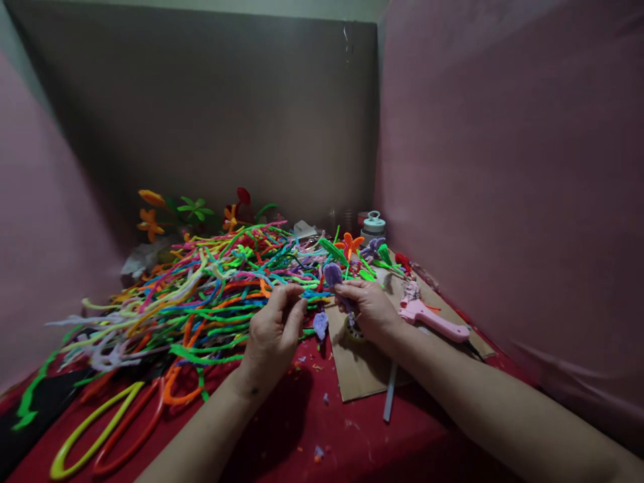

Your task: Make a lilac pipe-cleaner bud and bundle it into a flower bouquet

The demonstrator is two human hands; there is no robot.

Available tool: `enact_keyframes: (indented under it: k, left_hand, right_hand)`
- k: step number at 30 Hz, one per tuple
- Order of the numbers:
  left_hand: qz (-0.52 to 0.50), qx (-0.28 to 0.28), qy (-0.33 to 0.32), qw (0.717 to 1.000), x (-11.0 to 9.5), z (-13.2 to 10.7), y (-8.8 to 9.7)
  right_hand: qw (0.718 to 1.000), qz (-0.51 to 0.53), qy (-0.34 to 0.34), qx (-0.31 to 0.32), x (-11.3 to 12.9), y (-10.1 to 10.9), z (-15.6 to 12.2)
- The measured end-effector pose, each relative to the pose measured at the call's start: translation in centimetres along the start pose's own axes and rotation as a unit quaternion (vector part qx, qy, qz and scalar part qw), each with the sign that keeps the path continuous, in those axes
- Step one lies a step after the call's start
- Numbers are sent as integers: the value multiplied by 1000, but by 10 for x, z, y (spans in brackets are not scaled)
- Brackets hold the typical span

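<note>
My right hand (pixel 369 308) pinches a purple pipe-cleaner petal (pixel 333 274), which stands up from the fingertips over the edge of a cardboard sheet (pixel 359 372). To its left, my left hand (pixel 279 322) is curled with thumb and forefinger close together; anything between them is too small to make out. A lighter purple pipe-cleaner petal (pixel 320 325) lies between the hands on the red cloth (pixel 302 416). Just behind my left hand spreads a big heap of colored pipe cleaners (pixel 211 302). Partly hidden under my right hand is a small round object (pixel 353 330) on the cardboard.
A pink glue gun (pixel 435 322) rests on the cardboard, with a pale glue stick (pixel 390 392) nearby. Yellow (pixel 95 429) and red scissor handles (pixel 133 429) lie front left. Finished pipe-cleaner flowers (pixel 349 246) and a lidded bottle (pixel 373 225) stand behind. Pink cloth walls the right side (pixel 513 168).
</note>
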State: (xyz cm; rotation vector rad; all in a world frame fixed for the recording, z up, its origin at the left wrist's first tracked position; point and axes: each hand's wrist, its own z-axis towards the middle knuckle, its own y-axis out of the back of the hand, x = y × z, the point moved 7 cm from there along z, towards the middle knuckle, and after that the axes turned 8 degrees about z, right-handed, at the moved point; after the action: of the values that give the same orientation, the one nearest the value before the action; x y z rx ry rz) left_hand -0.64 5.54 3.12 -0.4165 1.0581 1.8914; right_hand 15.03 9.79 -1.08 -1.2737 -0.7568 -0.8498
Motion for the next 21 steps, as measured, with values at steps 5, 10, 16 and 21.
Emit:
enact_keyframes:
  k: [5, 10, 16, 21]
  left_hand:
    - [37, 2, -4, 999, 0, -1, -3]
    - [71, 5, -15, 997, 2, -1, -4]
    - [121, 6, -77, 990, -1, 0, -6]
    - [140, 10, -109, 984, 1, -1, -8]
  right_hand:
    - [1000, 21, -7, 16, -2, -4, -1]
    - [999, 36, -8, 15, -2, -5, 0]
    - [999, 40, -2, 22, -1, -6, 0]
    - [999, 38, -4, 14, -1, -5, 1]
